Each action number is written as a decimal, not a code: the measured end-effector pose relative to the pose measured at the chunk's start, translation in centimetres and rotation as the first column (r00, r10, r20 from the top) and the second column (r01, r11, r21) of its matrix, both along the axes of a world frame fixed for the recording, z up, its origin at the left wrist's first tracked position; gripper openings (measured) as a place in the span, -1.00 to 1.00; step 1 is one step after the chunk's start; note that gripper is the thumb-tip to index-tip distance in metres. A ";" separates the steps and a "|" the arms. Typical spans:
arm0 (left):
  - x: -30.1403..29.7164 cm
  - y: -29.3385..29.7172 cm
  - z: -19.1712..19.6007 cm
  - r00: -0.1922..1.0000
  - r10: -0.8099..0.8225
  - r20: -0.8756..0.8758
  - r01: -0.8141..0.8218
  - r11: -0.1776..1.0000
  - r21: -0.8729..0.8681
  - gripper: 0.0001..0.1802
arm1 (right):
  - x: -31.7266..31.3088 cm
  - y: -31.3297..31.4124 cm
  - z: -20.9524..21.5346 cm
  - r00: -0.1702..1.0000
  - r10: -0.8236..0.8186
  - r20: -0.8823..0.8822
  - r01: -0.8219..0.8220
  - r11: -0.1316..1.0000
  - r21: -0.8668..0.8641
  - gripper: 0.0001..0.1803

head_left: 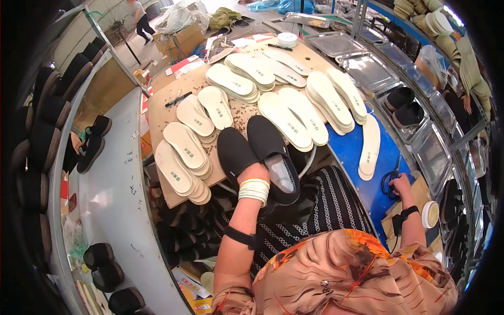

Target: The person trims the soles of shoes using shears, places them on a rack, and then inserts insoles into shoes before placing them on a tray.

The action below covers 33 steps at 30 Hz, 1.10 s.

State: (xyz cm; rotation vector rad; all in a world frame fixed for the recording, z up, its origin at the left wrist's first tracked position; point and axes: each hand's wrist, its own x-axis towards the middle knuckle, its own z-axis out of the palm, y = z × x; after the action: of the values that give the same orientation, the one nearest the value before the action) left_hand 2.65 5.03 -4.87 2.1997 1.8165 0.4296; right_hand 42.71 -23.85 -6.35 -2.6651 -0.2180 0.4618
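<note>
Black shoes (258, 143) are dead centre by the bench's (163, 116) near edge, left hand (254, 172) stuck inside one, so can't tell about those fingers. Right hand's (402, 185) fingers curl round black scissors (394, 176) at 4 o'clock. Cream insoles (286, 119) fan out 9 to 3, white tub (287, 39) far off around 12.

A wooden table (158, 113) stands left of metal racks (360, 18)
</note>
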 end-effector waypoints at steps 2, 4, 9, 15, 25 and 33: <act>-0.4 -0.4 1.3 0.998 -0.051 0.047 0.055 0.993 -0.100 -0.66 | 2.8 -2.1 -2.1 0.936 -0.032 -0.350 0.160 0.926 0.342 -0.46; -2.2 -1.6 1.9 0.984 -0.146 0.102 0.141 0.989 0.052 -0.73 | 0.9 -0.6 -0.4 0.885 0.036 -0.465 0.306 0.707 0.637 -0.48; -8.7 -4.1 3.2 0.777 -0.427 0.463 0.344 0.904 0.255 -0.66 | -6.1 5.6 8.4 0.498 0.729 -0.471 0.244 0.404 0.882 -0.63; -13.9 -6.3 5.9 0.776 -0.475 0.414 0.508 0.861 0.035 -0.54 | -16.5 15.4 12.0 0.211 0.976 -0.050 -0.696 0.186 0.694 -0.41; -17.5 -8.4 7.4 0.843 -0.433 0.320 0.467 0.884 -0.033 -0.53 | -19.6 18.7 12.0 -0.110 0.918 0.380 -0.931 -0.229 0.284 -0.38; -16.4 -6.7 7.1 0.821 -0.441 0.362 0.495 0.866 -0.067 -0.61 | -19.0 17.3 10.3 -0.037 0.994 0.106 -0.922 -0.075 0.380 -0.47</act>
State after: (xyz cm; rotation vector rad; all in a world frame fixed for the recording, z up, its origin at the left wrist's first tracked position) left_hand -13.75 -1.63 2.23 2.1972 1.0437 0.4926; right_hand 23.73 -6.54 3.94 -1.4974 -2.0797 0.9777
